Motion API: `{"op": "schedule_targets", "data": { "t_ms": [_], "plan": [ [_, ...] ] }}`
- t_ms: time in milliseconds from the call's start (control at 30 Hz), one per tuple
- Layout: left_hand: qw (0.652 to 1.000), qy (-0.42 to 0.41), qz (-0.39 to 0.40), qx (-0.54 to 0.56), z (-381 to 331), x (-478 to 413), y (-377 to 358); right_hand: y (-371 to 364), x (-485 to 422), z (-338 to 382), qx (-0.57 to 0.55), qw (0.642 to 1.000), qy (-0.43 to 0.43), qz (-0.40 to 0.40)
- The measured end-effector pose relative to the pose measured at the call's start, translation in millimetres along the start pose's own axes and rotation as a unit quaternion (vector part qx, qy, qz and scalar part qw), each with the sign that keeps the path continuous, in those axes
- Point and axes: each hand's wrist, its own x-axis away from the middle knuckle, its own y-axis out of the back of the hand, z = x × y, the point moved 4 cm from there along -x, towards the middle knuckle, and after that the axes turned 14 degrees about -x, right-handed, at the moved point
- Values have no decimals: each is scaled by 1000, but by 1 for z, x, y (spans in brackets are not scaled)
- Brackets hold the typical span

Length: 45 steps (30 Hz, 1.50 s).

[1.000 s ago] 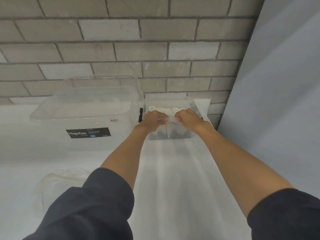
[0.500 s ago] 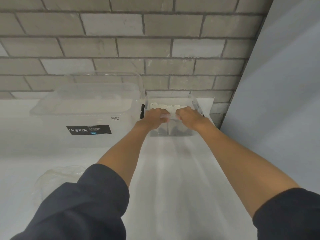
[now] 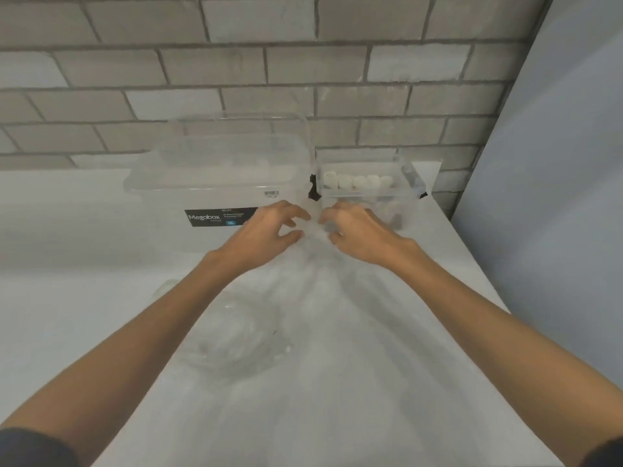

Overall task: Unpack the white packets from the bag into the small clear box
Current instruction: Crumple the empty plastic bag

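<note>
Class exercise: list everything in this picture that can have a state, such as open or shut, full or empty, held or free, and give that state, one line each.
small clear box: lid off, upright, against the wall
white packets: in a row inside the small clear box
large clear box: lid on
clear bag: crumpled on the table, looks empty
left hand: fingers spread, holding nothing
right hand: fingers curled, holding nothing

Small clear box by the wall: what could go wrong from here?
1. The small clear box sits near the table's right edge; a bump could push it off.
2. It has no lid on, so a knock could spill the white packets.
3. The clear bag is nearly invisible on the table; the left hand or right hand may drag it.
</note>
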Motion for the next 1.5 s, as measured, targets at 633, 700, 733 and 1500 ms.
{"op": "schedule_targets", "data": {
  "t_ms": [633,700,733,1500],
  "plan": [
    [969,125,195,90,132,204,-8,-161,68,134,-196,955,-198,103],
    [973,74,170,139,117,203,-5,-155,74,142,-203,957,-195,64],
    [970,44,170,170,107,205,-5,-151,76,148,-206,959,-192,37],
    [923,39,159,348,1,206,0,-66,166,192,-165,985,-37,-32]
  ]
}}
